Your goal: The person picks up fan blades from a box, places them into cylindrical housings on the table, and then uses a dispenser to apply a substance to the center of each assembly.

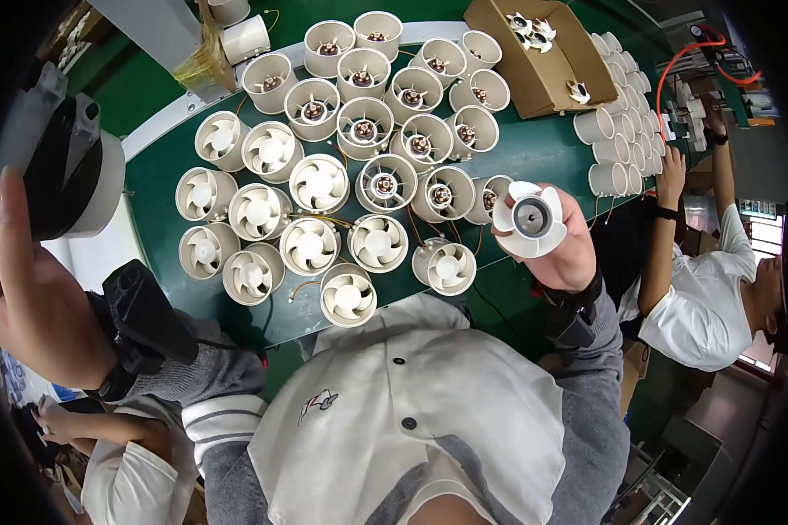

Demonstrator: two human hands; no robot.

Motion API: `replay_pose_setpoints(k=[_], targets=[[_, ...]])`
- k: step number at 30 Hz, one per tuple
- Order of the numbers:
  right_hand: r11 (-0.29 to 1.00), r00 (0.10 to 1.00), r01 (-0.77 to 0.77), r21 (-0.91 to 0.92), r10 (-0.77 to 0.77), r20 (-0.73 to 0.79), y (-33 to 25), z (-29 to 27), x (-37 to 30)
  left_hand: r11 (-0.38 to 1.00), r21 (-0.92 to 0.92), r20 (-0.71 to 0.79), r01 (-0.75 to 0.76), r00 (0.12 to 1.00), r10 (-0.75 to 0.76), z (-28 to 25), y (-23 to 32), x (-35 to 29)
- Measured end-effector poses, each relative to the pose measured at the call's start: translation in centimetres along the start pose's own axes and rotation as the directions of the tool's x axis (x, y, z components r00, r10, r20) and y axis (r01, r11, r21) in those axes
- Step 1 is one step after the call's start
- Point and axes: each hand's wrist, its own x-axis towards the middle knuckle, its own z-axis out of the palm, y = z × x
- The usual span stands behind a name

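My right hand [572, 249] grips a white fan impeller [531, 217] by its blades, its dark round hub opening facing up. The impeller is raised over the right front edge of the green table. My left hand [39, 306] is at the far left, one finger stretched upward beside a white and black machine [105, 184]; its other fingers are partly hidden. Between the hands stand several round cream fan housings. Those nearer and to the left, such as one housing [310, 246], have impellers inside. Farther and to the right, others like this housing [365, 129] show bare copper-wound motors.
An open cardboard box [543, 83] with several white impellers lies at the back right. Beyond it are stacked cream cylinders [608, 149]. One co-worker [700, 297] reaches in at the right; another [131, 464] is at the lower left. Thin wires trail from the housings.
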Motion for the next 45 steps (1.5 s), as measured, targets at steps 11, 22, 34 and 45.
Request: replay_pose_setpoints(k=[11,22,34,45], targets=[[-0.129,0.914,0.399,-0.908,-0.015,0.404,-1.4,5.6,7.7,0.995,-0.093,0.034,0.021,0.999,-0.017,0.3,-0.2,-0.4],[-0.446,0.886,0.453,-0.772,0.132,0.444,2.3,6.1,9.4,0.844,0.470,0.176,-0.258,0.964,0.198,-3.7,-0.2,-1.0],[-0.222,0.910,0.375,-0.900,-0.095,0.403,-6.7,2.3,9.0,0.173,0.842,0.437,-0.511,0.834,0.337,-4.0,-0.5,-1.4],[-0.396,0.882,-0.263,-0.880,0.271,-0.386,-13.9,-21.8,15.8,0.558,0.814,0.088,-0.163,0.983,0.159,-4.4,0.1,-1.2]])
